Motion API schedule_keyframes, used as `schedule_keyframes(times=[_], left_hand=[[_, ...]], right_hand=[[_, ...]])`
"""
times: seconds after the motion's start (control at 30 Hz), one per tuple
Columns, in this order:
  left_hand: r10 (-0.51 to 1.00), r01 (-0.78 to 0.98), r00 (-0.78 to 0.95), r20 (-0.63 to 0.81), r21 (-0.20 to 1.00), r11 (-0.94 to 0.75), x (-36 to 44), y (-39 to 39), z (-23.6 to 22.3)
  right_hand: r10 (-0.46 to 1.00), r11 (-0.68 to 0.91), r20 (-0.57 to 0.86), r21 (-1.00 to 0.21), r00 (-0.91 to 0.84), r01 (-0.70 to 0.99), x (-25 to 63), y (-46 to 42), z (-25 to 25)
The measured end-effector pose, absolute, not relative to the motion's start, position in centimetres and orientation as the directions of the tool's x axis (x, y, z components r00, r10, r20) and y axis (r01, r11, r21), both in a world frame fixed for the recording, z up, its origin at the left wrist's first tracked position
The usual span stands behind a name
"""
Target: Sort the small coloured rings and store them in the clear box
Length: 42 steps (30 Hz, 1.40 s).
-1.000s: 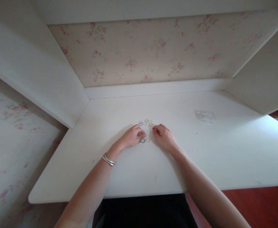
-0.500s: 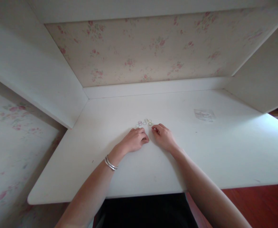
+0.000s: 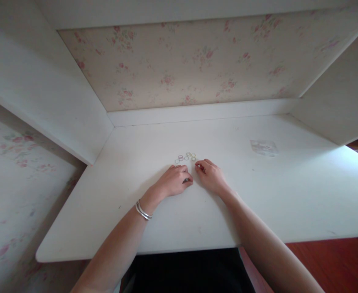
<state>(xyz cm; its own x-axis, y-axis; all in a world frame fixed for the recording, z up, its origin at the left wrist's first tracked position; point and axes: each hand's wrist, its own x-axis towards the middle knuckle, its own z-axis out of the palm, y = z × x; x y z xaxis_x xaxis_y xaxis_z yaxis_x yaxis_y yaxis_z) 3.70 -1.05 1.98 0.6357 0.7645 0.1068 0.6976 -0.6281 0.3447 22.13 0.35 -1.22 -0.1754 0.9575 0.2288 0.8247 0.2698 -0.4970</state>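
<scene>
Several small, thin coloured rings (image 3: 186, 157) lie in a loose cluster on the white desktop (image 3: 181, 228), some overlapping. Just in front of them is my left hand (image 3: 175, 180), palm down with thumb and index finger pinched together. Through the gap between those fingers shows part of a dark ring (image 3: 185, 180) on the desk; the hand covers the rest. What the fingertips themselves hold is too small to tell. My right hand (image 3: 211, 176) rests to the right of the cluster, fingers curled and thumb tip against the index finger. Anything in that pinch is hidden.
A clear plastic bag (image 3: 263, 148) lies flat at the back right of the desk. White side panels (image 3: 75, 101) and a floral-papered back wall (image 3: 197, 65) enclose it. Silver bangles (image 3: 142, 211) circle my left wrist.
My left hand has shifted slightly right and nearer to me, over the front rings, uncovering a ring at the cluster's left end. My right hand has stayed nearly still.
</scene>
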Motion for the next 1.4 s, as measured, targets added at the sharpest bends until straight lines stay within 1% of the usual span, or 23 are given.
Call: schedule_keyframes(times=[0.1, 0.23, 0.47, 0.77, 1.0, 1.1, 1.2, 1.27, 1.33, 1.4], left_hand=[[0.753, 0.687, 0.648, 0.114, 0.339, -0.642, 3.7, -1.0, 1.8], [0.748, 0.688, 0.658, 0.084, 0.336, -0.643, 3.7, -0.9, 1.7], [0.745, 0.7, 0.664, 0.068, 0.296, -0.65, 3.7, -1.1, 1.7], [0.755, 0.698, 0.651, 0.076, 0.329, -0.636, 3.9, -1.3, 1.9], [0.757, 0.704, 0.648, 0.084, 0.312, -0.638, 4.0, -1.4, 2.3], [0.77, 0.713, 0.632, 0.089, 0.322, -0.623, 4.1, -1.4, 2.6], [0.812, 0.73, 0.566, 0.145, 0.369, -0.575, 3.7, -1.5, 2.7], [0.852, 0.741, 0.481, 0.206, 0.424, -0.52, 3.0, -1.5, 2.7], [0.89, 0.751, 0.378, 0.255, 0.477, -0.456, 2.0, -1.5, 2.6], [0.923, 0.782, 0.288, 0.254, 0.494, -0.38, 1.0, -1.6, 2.3]], right_hand=[[0.955, 0.279, 0.233, -0.498, -0.183, 0.821, 22.1, 0.3, -1.3], [0.956, 0.275, 0.234, -0.495, -0.178, 0.824, 22.1, 0.3, -1.2], [0.956, 0.276, 0.23, -0.493, -0.182, 0.825, 22.0, 0.3, -1.1], [0.958, 0.268, 0.222, -0.479, -0.18, 0.836, 21.9, 0.2, -0.9], [0.954, 0.281, 0.231, -0.474, -0.19, 0.834, 22.1, 0.3, -1.1], [0.957, 0.276, 0.22, -0.472, -0.191, 0.838, 22.0, 0.2, -1.1], [0.959, 0.269, 0.209, -0.477, -0.19, 0.837, 22.1, 0.2, -1.1], [0.954, 0.283, 0.226, -0.477, -0.195, 0.832, 22.2, 0.3, -1.1], [0.943, 0.308, 0.26, -0.451, -0.207, 0.838, 22.4, 0.7, -1.1], [0.934, 0.314, 0.29, -0.396, -0.207, 0.863, 22.7, 1.3, -1.2]])
